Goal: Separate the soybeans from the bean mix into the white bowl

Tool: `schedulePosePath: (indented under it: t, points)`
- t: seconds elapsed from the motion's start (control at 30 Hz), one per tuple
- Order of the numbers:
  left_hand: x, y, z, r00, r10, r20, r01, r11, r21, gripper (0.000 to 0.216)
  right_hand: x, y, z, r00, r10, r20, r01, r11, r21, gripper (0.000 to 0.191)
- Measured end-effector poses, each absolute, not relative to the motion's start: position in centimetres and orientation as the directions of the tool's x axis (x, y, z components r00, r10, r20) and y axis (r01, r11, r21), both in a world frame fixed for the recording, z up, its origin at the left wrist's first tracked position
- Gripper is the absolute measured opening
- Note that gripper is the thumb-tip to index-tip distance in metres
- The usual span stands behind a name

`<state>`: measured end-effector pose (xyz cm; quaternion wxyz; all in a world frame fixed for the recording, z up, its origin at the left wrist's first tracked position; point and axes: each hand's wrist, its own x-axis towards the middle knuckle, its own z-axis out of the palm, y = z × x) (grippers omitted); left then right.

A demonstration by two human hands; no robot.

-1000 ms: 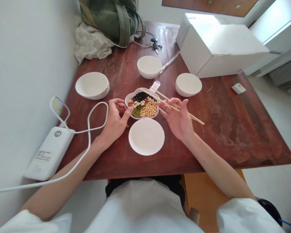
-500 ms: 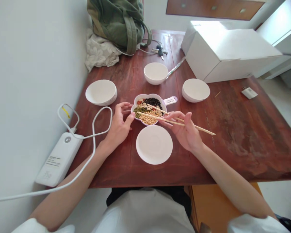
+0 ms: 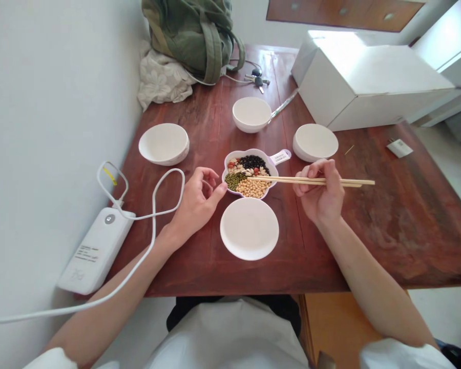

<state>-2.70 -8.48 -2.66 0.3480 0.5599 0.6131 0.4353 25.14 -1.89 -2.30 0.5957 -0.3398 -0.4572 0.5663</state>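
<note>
The right hand [image 3: 320, 197] hovers just right of a white, flower-shaped dish [image 3: 243, 152], its fingers [image 3: 322, 166] pressed together around a pair of pale wooden chopsticks [image 3: 311, 181]. The chopsticks lie almost level, with their tips over the yellow beans in the dish and their back ends pointing right, past the hand. The dish sits near the middle of the dark red wooden surface [image 3: 369, 230] and holds separate heaps of black, green, yellow and mixed pale and red beans; its short, labelled handle points to the right. The left hand [image 3: 197, 200] rests on the surface at the dish's left side, thumb tip touching the rim and the other fingers loosely curled, gripping nothing. A flat white round plate [image 3: 249, 228] lies just in front of the dish, between the two hands. Three white bowls [image 3: 164, 143] stand behind and to either side. A white power bank [image 3: 96, 251] lies at the surface's left edge, with its cable looping near the left wrist
</note>
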Motion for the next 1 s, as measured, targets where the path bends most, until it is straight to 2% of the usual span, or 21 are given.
schedulePosePath:
  t: [0.13, 0.23, 0.37, 0.47, 0.6, 0.67, 0.73, 0.87, 1.0]
  points:
    - [-2.5, -9.1, -2.2, 0.102, 0.994, -0.026, 0.345, -0.011, 0.939, 0.027, 26.7, -0.2, -2.3, 0.036, 0.972, 0.232, -0.322, 0.231, -0.918, 0.053]
    - [-2.0, -9.5, -2.3, 0.215, 0.975, -0.058, 0.337, -0.019, 0.941, 0.020, 27.7, 0.6, -2.1, 0.071, 0.964, 0.257, -0.323, 0.265, -0.909, 0.060]
    - [-1.9, -9.5, -2.2, 0.225, 0.974, -0.031, 0.414, -0.067, 0.908, 0.016, 27.7, 0.4, -1.9, -0.013, 0.956, 0.293, -0.341, 0.272, -0.900, 0.060]
    - [-2.3, -9.3, -2.1, 0.132, 0.991, -0.003, 0.471, -0.061, 0.880, 0.023, 26.9, -0.3, -2.2, -0.060, 0.954, 0.292, -0.344, 0.255, -0.904, 0.058]
    - [-2.9, -8.8, -2.7, -0.037, 0.978, 0.206, 0.557, -0.151, 0.816, 0.051, 26.2, -0.5, -2.7, -0.039, 0.975, 0.221, -0.351, 0.193, -0.916, 0.056]
    - [-2.9, -8.6, -3.3, 0.015, 0.979, 0.204, 0.488, -0.186, 0.853, 0.075, 26.2, -0.4, -2.9, -0.033, 0.988, 0.153, -0.390, 0.129, -0.912, 0.056]
    - [-2.7, -8.6, -3.9, 0.113, 0.983, 0.144, 0.372, -0.176, 0.911, 0.086, 26.2, -0.2, -3.2, -0.072, 0.994, 0.081, -0.450, 0.041, -0.892, 0.057]
    - [-2.4, -8.9, -4.4, 0.184, 0.978, 0.094, 0.359, -0.156, 0.920, 0.087, 26.1, 0.0, -3.5, -0.167, 0.985, -0.042, -0.537, -0.127, -0.834, 0.061]
    - [-2.5, -8.9, -4.2, 0.201, 0.974, 0.103, 0.370, -0.173, 0.913, 0.086, 25.6, -0.4, -3.5, -0.227, 0.963, -0.144, -0.538, -0.248, -0.806, 0.058]
